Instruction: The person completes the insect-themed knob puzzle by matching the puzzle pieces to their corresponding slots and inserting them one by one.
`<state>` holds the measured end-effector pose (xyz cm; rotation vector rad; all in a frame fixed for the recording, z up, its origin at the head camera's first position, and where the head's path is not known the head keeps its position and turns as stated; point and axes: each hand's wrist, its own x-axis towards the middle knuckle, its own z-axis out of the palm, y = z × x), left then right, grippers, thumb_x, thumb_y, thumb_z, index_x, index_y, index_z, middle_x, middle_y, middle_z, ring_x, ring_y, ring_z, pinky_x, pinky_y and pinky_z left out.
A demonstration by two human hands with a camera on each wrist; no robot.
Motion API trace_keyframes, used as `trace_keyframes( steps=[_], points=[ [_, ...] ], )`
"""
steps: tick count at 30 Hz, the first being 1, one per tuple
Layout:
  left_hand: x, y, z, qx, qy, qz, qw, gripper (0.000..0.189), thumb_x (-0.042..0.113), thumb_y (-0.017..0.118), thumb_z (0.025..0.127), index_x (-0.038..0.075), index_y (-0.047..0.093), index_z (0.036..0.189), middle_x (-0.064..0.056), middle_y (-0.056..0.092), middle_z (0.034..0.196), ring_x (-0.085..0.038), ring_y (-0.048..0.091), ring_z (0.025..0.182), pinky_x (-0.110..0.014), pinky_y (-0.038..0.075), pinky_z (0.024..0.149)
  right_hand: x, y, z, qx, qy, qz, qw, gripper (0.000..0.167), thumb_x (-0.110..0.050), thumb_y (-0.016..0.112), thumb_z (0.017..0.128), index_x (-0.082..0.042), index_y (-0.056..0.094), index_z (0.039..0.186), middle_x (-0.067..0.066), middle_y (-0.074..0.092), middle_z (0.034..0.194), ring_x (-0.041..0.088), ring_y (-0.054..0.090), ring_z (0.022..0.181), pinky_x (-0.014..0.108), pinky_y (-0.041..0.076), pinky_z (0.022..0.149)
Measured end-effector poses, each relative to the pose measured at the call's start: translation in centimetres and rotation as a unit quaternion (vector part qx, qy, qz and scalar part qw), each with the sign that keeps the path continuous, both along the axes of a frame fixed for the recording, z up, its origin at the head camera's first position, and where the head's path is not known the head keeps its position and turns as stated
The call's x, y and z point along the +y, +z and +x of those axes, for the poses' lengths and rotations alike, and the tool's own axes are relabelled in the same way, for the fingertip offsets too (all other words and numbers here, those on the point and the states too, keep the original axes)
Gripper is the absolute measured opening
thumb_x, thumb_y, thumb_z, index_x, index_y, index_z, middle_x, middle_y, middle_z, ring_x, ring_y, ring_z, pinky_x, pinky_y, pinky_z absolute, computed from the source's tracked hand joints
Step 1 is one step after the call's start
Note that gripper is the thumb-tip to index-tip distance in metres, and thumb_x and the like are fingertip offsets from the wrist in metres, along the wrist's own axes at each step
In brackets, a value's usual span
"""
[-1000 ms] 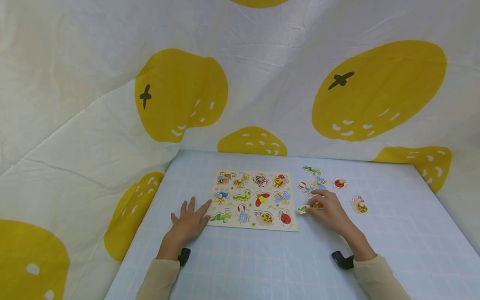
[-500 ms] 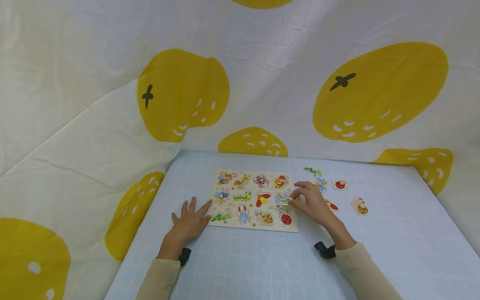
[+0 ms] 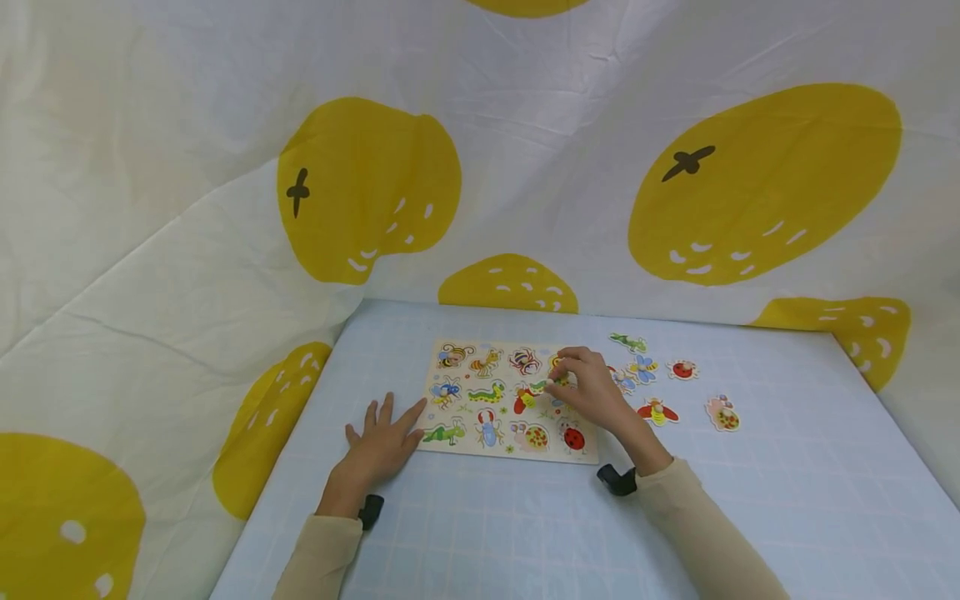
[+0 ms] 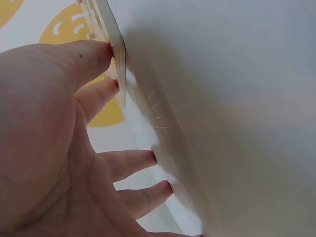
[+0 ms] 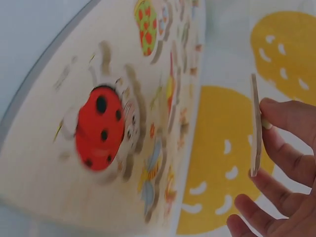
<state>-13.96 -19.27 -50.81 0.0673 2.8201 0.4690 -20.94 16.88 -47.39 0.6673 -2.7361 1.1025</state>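
Observation:
A wooden insect puzzle board lies on the table, printed with rows of insects in shallow recesses. Spread, straight fingers of my left hand rest at its left edge; in the left wrist view, the thumb and one finger touch the board's side. Over the board's right half, my right hand pinches a green caterpillar puzzle piece by its small knob. The right wrist view shows this piece edge-on, held apart from the board, with the other fingers loosely bent. The hand hides part of the bee recess.
Loose puzzle pieces lie right of the board: a green grasshopper, a blue-winged bee, a ladybug, a red-winged bug, a snail and a partly hidden blue beetle. A patterned white curtain hangs behind the table.
My right hand has lifted the caterpillar piece from among the loose pieces and carried it left over the board. The left hand stays at the board's edge.

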Motion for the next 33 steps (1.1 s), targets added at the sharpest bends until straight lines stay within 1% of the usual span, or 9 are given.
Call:
trace_keyframes(
  steps=[5, 12, 17, 20, 24, 27, 29, 33],
  points=[
    [0.1, 0.2, 0.0, -0.001, 0.001, 0.002, 1.0, 0.057, 0.04, 0.05, 0.104, 0.031, 0.032, 0.158, -0.027, 0.007, 0.163, -0.054, 0.001, 0.146, -0.083, 0.001, 0.101, -1.9, 0.1, -0.7, -0.002, 0.006, -0.004, 1.0, 0.012, -0.018, 0.081, 0.086, -0.011, 0.071, 0.086, 0.022, 0.055, 0.134, 0.044, 0.043, 0.127, 0.059, 0.035, 0.104],
    [0.2, 0.1, -0.1, -0.001, 0.003, 0.002, 1.0, 0.057, 0.041, 0.05, 0.104, 0.031, 0.032, 0.158, -0.027, 0.007, 0.163, -0.053, 0.0, 0.146, -0.083, 0.001, 0.101, -4.4, 0.2, -1.5, -0.024, 0.004, -0.005, 0.9997, 0.013, -0.02, 0.081, 0.086, -0.011, 0.072, 0.086, 0.019, 0.055, 0.134, 0.042, 0.044, 0.126, 0.057, 0.035, 0.104],
    [0.1, 0.0, -0.1, 0.0, 0.004, 0.004, 1.0, 0.057, 0.04, 0.051, 0.104, 0.031, 0.033, 0.158, -0.026, 0.008, 0.163, -0.053, 0.0, 0.146, -0.083, 0.0, 0.1, -5.5, -0.2, -1.9, -0.031, 0.005, -0.002, 0.9995, 0.013, -0.022, 0.08, 0.087, -0.011, 0.073, 0.087, 0.018, 0.055, 0.134, 0.04, 0.044, 0.127, 0.056, 0.036, 0.105],
    [0.1, 0.0, 0.0, 0.0, 0.003, 0.003, 1.0, 0.057, 0.04, 0.051, 0.104, 0.031, 0.033, 0.158, -0.026, 0.008, 0.163, -0.053, 0.0, 0.146, -0.083, 0.0, 0.1, -6.1, -0.3, -2.1, -0.03, 0.008, -0.004, 0.9995, 0.013, -0.02, 0.08, 0.087, -0.01, 0.072, 0.086, 0.019, 0.056, 0.133, 0.04, 0.045, 0.127, 0.055, 0.036, 0.105],
    [0.0, -0.1, 0.0, -0.001, 0.003, 0.001, 1.0, 0.057, 0.041, 0.05, 0.104, 0.031, 0.032, 0.158, -0.026, 0.007, 0.163, -0.053, 0.0, 0.146, -0.083, 0.0, 0.101, -7.0, -0.5, -2.1, -0.042, 0.008, -0.01, 0.999, 0.013, -0.019, 0.081, 0.086, -0.009, 0.072, 0.084, 0.02, 0.056, 0.133, 0.04, 0.046, 0.127, 0.054, 0.036, 0.106],
    [0.0, -0.2, -0.1, -0.001, 0.004, 0.002, 1.0, 0.058, 0.041, 0.05, 0.104, 0.031, 0.032, 0.158, -0.026, 0.007, 0.163, -0.053, -0.001, 0.146, -0.083, 0.0, 0.101, -7.8, -0.6, -2.2, -0.054, 0.0, 0.003, 0.9986, 0.013, -0.021, 0.081, 0.086, -0.01, 0.073, 0.084, 0.019, 0.056, 0.133, 0.04, 0.046, 0.126, 0.054, 0.038, 0.104],
    [0.0, -0.3, -0.1, -0.001, 0.005, 0.002, 1.0, 0.058, 0.041, 0.051, 0.104, 0.031, 0.033, 0.158, -0.026, 0.007, 0.163, -0.053, 0.0, 0.146, -0.083, 0.0, 0.101, -8.3, -0.7, -2.3, -0.059, -0.007, 0.024, 0.998, 0.013, -0.024, 0.08, 0.086, -0.012, 0.074, 0.085, 0.017, 0.056, 0.134, 0.041, 0.046, 0.125, 0.055, 0.038, 0.102],
    [0.0, -0.3, -0.1, 0.0, 0.006, 0.002, 1.0, 0.058, 0.041, 0.051, 0.104, 0.032, 0.033, 0.158, -0.026, 0.008, 0.163, -0.053, 0.001, 0.146, -0.082, 0.001, 0.101, -9.2, -1.0, -2.5, -0.06, -0.021, 0.072, 0.9954, 0.014, -0.03, 0.079, 0.087, -0.017, 0.075, 0.086, 0.014, 0.056, 0.135, 0.041, 0.047, 0.124, 0.06, 0.04, 0.096]
  ],
)
